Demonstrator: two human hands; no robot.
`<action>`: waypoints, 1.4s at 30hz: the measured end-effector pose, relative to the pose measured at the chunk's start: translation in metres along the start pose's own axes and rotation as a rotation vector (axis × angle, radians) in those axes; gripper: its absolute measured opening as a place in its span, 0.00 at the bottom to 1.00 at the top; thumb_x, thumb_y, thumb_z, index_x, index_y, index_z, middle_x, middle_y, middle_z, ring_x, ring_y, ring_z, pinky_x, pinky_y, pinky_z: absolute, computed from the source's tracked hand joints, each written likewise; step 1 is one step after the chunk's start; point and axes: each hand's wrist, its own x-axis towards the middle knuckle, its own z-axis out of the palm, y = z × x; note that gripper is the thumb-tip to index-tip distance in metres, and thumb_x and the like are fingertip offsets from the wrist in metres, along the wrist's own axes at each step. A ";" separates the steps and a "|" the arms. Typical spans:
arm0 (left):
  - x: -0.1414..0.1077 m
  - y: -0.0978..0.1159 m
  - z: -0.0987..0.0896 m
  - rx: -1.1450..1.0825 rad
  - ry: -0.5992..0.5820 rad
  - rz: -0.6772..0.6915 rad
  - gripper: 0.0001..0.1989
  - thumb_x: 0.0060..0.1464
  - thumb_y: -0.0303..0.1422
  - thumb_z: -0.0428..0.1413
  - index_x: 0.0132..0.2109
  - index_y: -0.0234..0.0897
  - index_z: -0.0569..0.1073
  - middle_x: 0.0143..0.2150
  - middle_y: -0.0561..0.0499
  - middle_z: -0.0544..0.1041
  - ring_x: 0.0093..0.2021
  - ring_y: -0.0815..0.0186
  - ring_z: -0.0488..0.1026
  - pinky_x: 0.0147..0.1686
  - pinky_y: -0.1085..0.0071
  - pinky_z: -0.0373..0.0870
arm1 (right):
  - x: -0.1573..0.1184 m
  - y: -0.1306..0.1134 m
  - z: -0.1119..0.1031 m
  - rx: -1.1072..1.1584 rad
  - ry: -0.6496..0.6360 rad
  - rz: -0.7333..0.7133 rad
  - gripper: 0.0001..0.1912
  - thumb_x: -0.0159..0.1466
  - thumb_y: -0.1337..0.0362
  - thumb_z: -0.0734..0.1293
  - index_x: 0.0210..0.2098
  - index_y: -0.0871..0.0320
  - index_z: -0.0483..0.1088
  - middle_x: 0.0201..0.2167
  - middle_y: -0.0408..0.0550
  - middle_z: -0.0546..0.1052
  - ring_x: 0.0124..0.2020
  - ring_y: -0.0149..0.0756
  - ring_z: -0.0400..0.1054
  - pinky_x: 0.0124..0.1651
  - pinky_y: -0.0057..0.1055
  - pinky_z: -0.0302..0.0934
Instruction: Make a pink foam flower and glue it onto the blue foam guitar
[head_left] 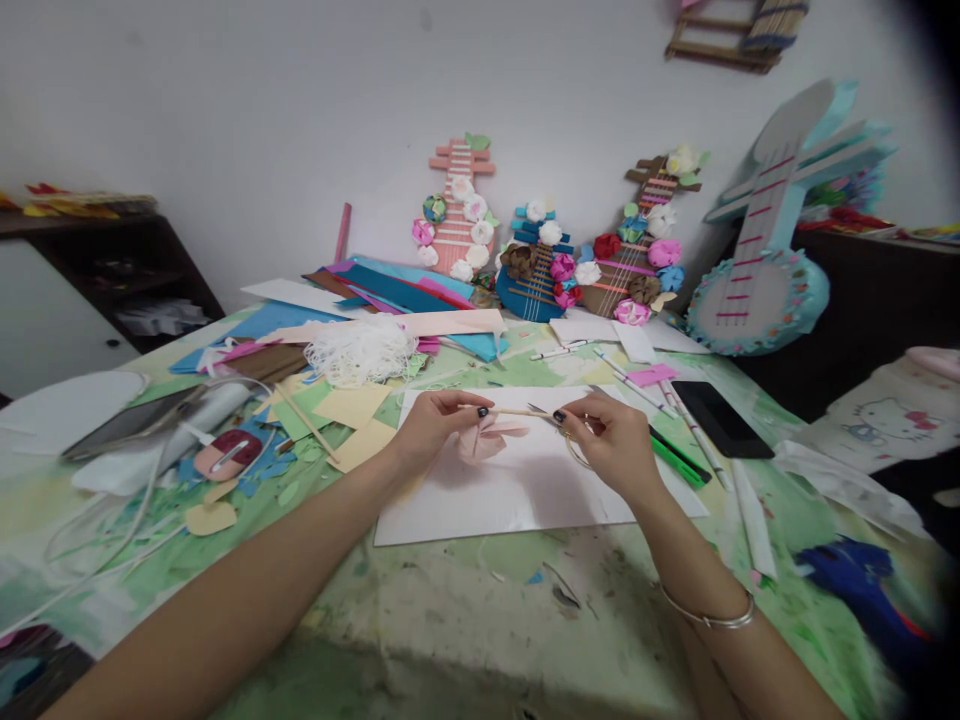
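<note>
Both my hands are over a white sheet (pixel 517 500), with a thin, pale cream stick-like strip (pixel 516 412) stretched level between them. My left hand (pixel 439 430) is closed in a pinch on its left end. My right hand (pixel 613 440) pinches close to the other end. Beside the right fingers show a pointed metal blade and a gold loop (pixel 576 452), which look like small scissors; whether that hand grips them is unclear. Pale pink folded paper (pixel 481 442), petal-like, is just below the left fingertips; I cannot tell if it is held.
A green cutter (pixel 679 455), black phone (pixel 721 418) and blue glue gun (pixel 862 590) lie to the right. Paper scraps (pixel 360 440), white string (pixel 360 350) and cables crowd the left. Decorated paper instruments (pixel 536 275) lean on the wall behind.
</note>
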 end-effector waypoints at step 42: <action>-0.002 0.003 0.000 0.335 -0.125 0.260 0.22 0.45 0.30 0.63 0.49 0.35 0.70 0.30 0.51 0.74 0.35 0.67 0.72 0.38 0.72 0.66 | 0.003 0.006 0.002 -0.016 0.020 -0.039 0.03 0.53 0.68 0.68 0.24 0.57 0.69 0.27 0.45 0.71 0.32 0.36 0.63 0.34 0.31 0.54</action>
